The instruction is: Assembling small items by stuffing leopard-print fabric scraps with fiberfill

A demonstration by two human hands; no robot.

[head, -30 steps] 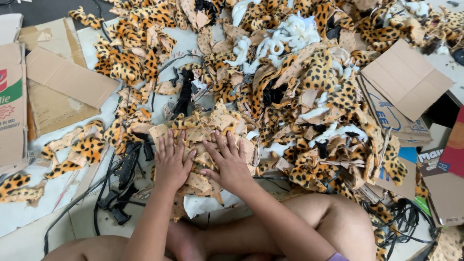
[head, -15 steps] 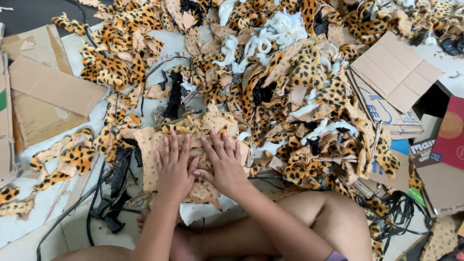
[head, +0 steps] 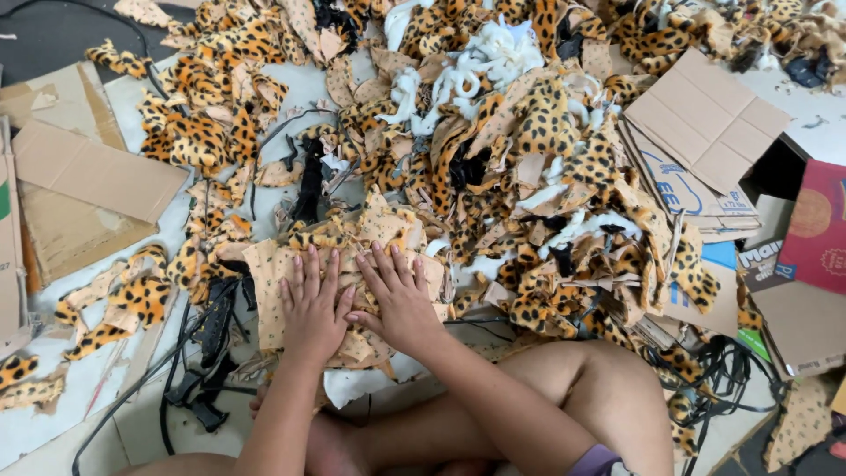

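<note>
Head view looks straight down on someone sitting cross-legged on the floor (head: 106, 414), both palms pressed flat on a small stack of tan cut fabric pieces (head: 264, 282) right in front of their knees. The left hand (head: 313, 308) lies spread, fingers wide and flat, gripping nothing; the right hand (head: 401, 304) sits just beside it, equally splayed, its thumb side touching the left. Both seem to be patting or squaring the stack rather than holding any one piece.

Beyond the stack, a big heap of leopard-print scraps (head: 546, 150) covers most of the floor up to the far edge of the view, mixed with tufts of white stuffing (head: 485, 62) and a few black scraps. More loose leopard pieces (head: 132, 300) lie at the left, near flattened cardboard sheets (head: 88, 176). Black cables (head: 207, 353) run under the stack's left side. At the right stand cardboard boxes (head: 705, 123) and a red carton (head: 815, 229).

Judging by what lies here, the sorting looks barely begun: only this one modest stack is gathered and flattened, while the heap remains jumbled and far larger. The stack itself looks uneven, with edges sticking out on the left and at the top, so it likely wants more straightening. How many pieces are in it I cannot tell from above.
</note>
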